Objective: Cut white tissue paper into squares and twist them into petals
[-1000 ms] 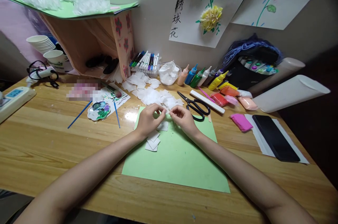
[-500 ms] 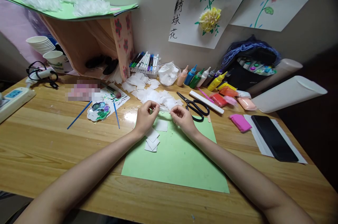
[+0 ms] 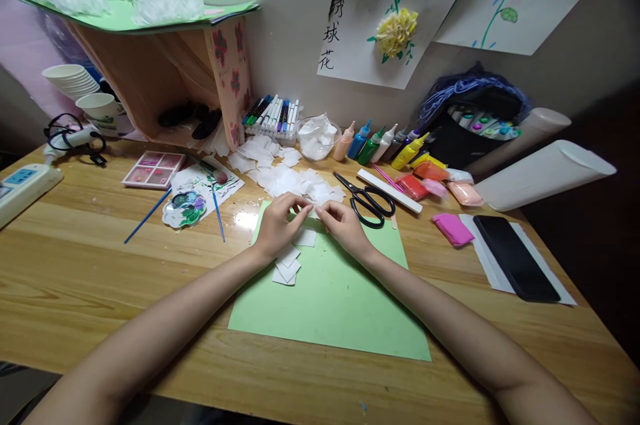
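My left hand (image 3: 281, 225) and my right hand (image 3: 345, 228) meet over the far edge of a green sheet (image 3: 330, 305), fingertips pinched. Between them is a small piece of white paper, mostly covered by the fingers and hard to tell from the white pieces behind. Several white paper squares (image 3: 287, 271) lie overlapping on the sheet below my left hand. Just beyond my fingers spreads a heap of thin white paper pieces (image 3: 283, 181). Black-handled scissors (image 3: 367, 198) rest to the right of my right hand, partly over the sheet's corner.
Paintbrushes, a paint palette (image 3: 185, 209) and a pink paint box (image 3: 153, 169) lie left. Behind are markers (image 3: 273, 117), a clear bowl (image 3: 319, 138) and paint bottles (image 3: 375, 145). A white bottle (image 3: 547, 175), pink packet (image 3: 453, 229) and phone (image 3: 517, 258) occupy the right.
My fingertips have come closer together, with the right hand shifting slightly left. The white paper between them shows less than before. The whole view has shifted a little.
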Demonstrator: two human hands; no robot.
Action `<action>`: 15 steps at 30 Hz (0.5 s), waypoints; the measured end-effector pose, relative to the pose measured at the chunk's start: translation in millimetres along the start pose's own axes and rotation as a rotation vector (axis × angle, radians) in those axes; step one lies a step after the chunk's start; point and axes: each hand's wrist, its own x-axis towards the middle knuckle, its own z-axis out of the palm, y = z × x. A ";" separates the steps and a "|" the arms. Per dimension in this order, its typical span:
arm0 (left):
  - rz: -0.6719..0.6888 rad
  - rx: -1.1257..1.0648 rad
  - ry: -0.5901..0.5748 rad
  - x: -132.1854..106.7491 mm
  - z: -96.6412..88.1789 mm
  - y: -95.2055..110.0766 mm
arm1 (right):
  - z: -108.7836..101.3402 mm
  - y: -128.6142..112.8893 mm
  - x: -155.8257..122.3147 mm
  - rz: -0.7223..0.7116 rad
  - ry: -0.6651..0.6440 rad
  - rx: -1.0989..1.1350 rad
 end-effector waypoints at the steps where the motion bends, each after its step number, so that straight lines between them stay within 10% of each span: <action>1: -0.026 -0.009 0.015 0.7 -0.3 -0.4 | -0.1 0.6 0.4 -0.001 -0.001 0.010; 15: -0.327 -0.104 0.239 7.3 0.3 -18.8 | -2.7 -0.1 1.2 0.024 0.091 0.022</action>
